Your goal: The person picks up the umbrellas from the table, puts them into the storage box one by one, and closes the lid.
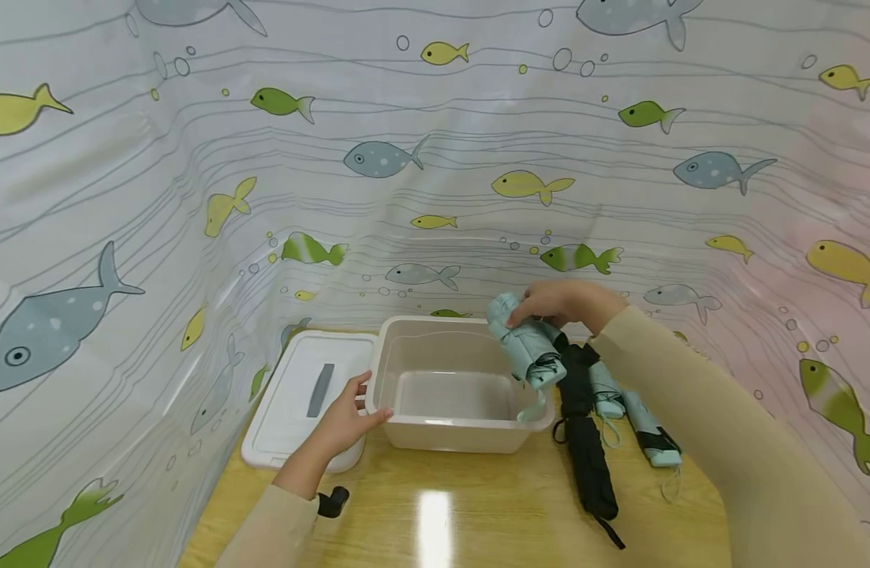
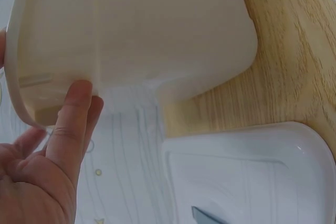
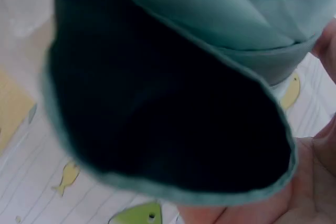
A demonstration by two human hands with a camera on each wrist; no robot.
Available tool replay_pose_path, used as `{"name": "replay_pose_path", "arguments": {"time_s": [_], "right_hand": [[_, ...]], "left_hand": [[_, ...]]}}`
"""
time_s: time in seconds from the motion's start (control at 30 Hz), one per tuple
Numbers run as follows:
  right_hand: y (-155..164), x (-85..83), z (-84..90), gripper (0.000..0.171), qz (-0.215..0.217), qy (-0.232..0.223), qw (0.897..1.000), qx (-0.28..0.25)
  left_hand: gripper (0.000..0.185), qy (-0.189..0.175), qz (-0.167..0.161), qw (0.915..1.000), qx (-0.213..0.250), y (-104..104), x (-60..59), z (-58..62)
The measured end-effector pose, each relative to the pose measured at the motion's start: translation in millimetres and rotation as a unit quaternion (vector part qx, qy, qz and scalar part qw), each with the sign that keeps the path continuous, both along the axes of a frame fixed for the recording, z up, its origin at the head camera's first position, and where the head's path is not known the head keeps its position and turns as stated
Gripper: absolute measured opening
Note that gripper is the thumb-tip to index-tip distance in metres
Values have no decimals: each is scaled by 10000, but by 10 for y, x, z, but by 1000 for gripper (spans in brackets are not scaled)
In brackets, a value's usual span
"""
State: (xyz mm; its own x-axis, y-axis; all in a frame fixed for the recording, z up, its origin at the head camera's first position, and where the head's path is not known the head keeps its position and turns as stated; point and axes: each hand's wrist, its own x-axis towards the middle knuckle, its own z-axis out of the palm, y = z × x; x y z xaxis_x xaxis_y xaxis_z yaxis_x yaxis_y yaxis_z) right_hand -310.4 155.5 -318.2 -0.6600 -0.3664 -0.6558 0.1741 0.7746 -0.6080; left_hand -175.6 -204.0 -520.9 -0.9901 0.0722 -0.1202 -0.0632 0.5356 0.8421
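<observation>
My right hand (image 1: 555,304) grips a folded mint-green umbrella (image 1: 523,339) above the right end of a beige plastic bin (image 1: 456,438). The umbrella tilts, its lower end and strap hanging over the bin's inside. Close up in the right wrist view, a loose mint flap with a dark underside (image 3: 157,119) covers much of the hand. My left hand (image 1: 342,422) holds the bin's front left corner, thumb over the rim. In the left wrist view, the fingers (image 2: 71,124) lie along the bin's outer wall (image 2: 157,30). The bin's visible floor is bare.
To the right of the bin lie black folded umbrellas (image 1: 591,465) and mint ones, such as the outer mint umbrella (image 1: 647,426). A white lid (image 1: 285,418) with a grey handle lies left of the bin on the wooden table (image 1: 378,513). A fish-print curtain (image 1: 463,244) surrounds the table.
</observation>
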Motion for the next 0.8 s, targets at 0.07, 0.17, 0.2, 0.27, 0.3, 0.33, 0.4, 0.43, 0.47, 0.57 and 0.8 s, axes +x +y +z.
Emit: {"name": "replay_pose_path", "arguments": {"time_s": [0.07,0.17,0.2,0.27,0.3,0.33,0.4,0.43,0.47,0.57,0.8], "right_hand": [[-122,-38,-30,74,50,-51,9999,75],[-299,-84,-137,71,70,-184,9998,99],[-360,-96,-188,70,1,-248,9997,76],[-485,-121,-311,70,-190,-370,9991,45],[-551,-128,-373,70,-259,-408,9988,43],[-616,-139,-443,71,-355,-428,9985,25],[-743,-149,-580,71,-676,-513,9964,-15],[-798,-152,-652,71,-787,-508,9956,-5],[-847,-149,-718,71,-876,-503,9949,-2],[-971,-126,-903,67,-1039,-430,9937,21],[-1164,-97,-1193,60,-628,-115,9977,240]], "left_hand": [[97,50,-20,10000,10,-4,-3,9],[97,128,-77,9999,14,-12,-3,13],[96,145,-91,9999,8,-16,-1,11],[94,92,-47,9999,17,-18,1,3],[94,84,-25,10000,22,-18,3,-2],[92,50,17,10000,40,-19,1,-7],[91,-12,53,10000,75,-14,4,-10],[91,-33,57,9999,88,-11,5,-11],[91,-52,49,9999,107,-7,6,-10],[92,-91,25,9999,128,2,9,-3],[91,-3,76,10000,59,5,15,-4]]}}
